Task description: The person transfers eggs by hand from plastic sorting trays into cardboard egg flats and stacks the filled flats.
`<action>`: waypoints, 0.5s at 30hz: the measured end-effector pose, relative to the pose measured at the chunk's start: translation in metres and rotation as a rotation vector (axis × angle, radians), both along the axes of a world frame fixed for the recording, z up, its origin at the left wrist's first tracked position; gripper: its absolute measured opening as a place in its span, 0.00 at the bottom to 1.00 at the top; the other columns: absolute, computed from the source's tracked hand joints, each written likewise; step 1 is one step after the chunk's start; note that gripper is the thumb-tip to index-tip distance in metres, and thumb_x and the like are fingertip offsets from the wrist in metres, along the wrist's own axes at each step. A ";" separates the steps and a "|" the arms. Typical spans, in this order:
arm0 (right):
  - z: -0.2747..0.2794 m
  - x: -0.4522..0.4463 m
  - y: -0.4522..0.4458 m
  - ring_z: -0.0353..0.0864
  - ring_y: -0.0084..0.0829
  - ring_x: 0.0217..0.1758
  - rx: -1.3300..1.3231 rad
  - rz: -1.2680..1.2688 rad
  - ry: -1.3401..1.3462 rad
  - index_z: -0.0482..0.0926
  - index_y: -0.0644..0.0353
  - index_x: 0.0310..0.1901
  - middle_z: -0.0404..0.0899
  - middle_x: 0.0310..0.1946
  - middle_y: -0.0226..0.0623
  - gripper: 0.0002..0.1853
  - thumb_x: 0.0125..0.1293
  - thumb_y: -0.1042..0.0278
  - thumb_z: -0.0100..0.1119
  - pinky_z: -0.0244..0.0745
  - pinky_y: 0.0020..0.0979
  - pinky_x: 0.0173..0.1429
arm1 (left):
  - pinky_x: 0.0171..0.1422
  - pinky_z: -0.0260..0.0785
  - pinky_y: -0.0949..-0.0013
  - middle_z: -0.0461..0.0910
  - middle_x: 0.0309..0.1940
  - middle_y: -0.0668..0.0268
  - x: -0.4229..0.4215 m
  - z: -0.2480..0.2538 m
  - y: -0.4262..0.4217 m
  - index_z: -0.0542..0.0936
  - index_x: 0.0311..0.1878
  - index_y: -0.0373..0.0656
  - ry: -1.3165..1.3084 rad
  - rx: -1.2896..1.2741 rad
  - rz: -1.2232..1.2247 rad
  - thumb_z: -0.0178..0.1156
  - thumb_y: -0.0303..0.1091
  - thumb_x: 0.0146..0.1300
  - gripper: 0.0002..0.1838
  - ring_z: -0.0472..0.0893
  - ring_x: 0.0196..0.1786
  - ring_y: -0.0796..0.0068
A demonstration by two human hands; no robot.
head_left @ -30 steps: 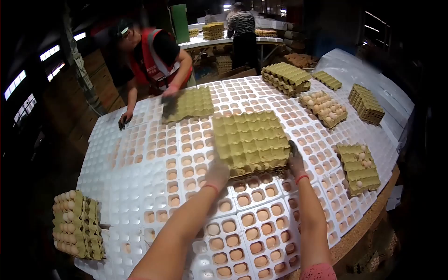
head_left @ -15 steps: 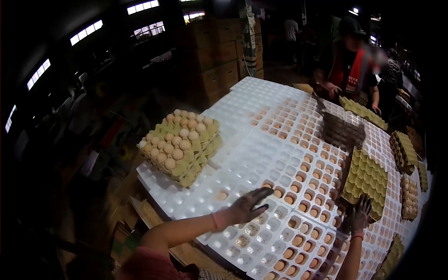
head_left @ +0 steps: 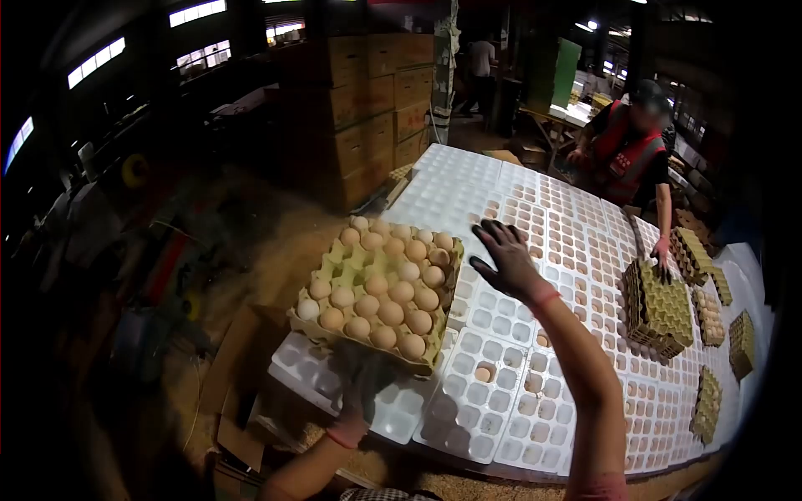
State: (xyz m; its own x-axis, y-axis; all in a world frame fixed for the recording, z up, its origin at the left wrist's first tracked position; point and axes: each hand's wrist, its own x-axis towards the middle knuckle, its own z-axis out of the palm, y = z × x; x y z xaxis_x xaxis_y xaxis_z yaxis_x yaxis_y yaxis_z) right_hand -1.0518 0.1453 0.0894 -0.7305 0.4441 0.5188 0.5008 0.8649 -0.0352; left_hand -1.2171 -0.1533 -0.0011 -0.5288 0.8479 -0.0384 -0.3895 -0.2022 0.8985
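Note:
My left hand (head_left: 363, 386), in a dark glove and blurred, is at the lower front edge of the stacked pulp egg trays (head_left: 439, 355). Its fingers are hidden or smeared, so I cannot tell their grip. Brown and pale eggs (head_left: 390, 313) fill much of the top tray, with several bare cups toward its left. To the right of it, my right hand (head_left: 508, 263) is open above the white plastic trays (head_left: 493, 321), fingers spread and holding nothing.
Across the table, a co-worker in a red vest (head_left: 622, 163) rests one hand (head_left: 662, 257) on a stack of pulp trays (head_left: 660, 309). More pulp trays (head_left: 708, 405) stand along the right. Stacked brown boxes (head_left: 359, 117) rise behind the table.
My right hand has left the pulp trays on the right and is now nearer the egg stack. My left hand has moved to that stack's front. The view has shifted.

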 end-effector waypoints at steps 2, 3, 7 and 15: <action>-0.015 -0.074 0.027 0.66 0.49 0.70 0.010 -0.040 0.051 0.66 0.54 0.68 0.72 0.63 0.48 0.32 0.68 0.45 0.53 0.52 0.51 0.75 | 0.53 0.74 0.62 0.76 0.50 0.57 -0.010 -0.014 0.001 0.70 0.63 0.44 0.266 -0.038 -0.065 0.57 0.36 0.70 0.20 0.76 0.52 0.62; -0.027 -0.107 0.039 0.67 0.46 0.69 0.028 -0.116 0.079 0.66 0.55 0.68 0.73 0.62 0.46 0.32 0.69 0.43 0.52 0.53 0.51 0.74 | 0.57 0.72 0.61 0.75 0.53 0.55 -0.019 -0.037 0.001 0.70 0.64 0.42 0.369 -0.029 -0.088 0.57 0.35 0.69 0.22 0.75 0.55 0.59; -0.030 -0.171 0.048 0.71 0.42 0.67 -0.504 -0.321 -0.303 0.66 0.51 0.69 0.76 0.61 0.45 0.35 0.69 0.35 0.44 0.55 0.48 0.74 | 0.68 0.65 0.57 0.74 0.59 0.48 -0.043 -0.090 0.004 0.70 0.66 0.34 0.207 0.005 -0.194 0.58 0.33 0.67 0.26 0.72 0.63 0.50; 0.035 -0.108 0.038 0.83 0.38 0.47 -0.643 -0.185 -0.233 0.82 0.54 0.49 0.84 0.42 0.44 0.29 0.67 0.34 0.52 0.74 0.36 0.49 | 0.66 0.66 0.59 0.77 0.57 0.51 -0.059 -0.021 -0.002 0.73 0.63 0.36 0.074 -0.269 -0.355 0.60 0.38 0.68 0.24 0.76 0.60 0.55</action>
State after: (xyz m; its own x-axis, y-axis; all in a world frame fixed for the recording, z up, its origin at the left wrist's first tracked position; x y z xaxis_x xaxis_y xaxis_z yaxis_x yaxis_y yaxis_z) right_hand -1.1595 0.1832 0.1239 -0.6735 0.7376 -0.0487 0.6944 0.6087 -0.3839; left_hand -1.2760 -0.1555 -0.0218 -0.2168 0.9422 -0.2555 -0.3249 0.1771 0.9290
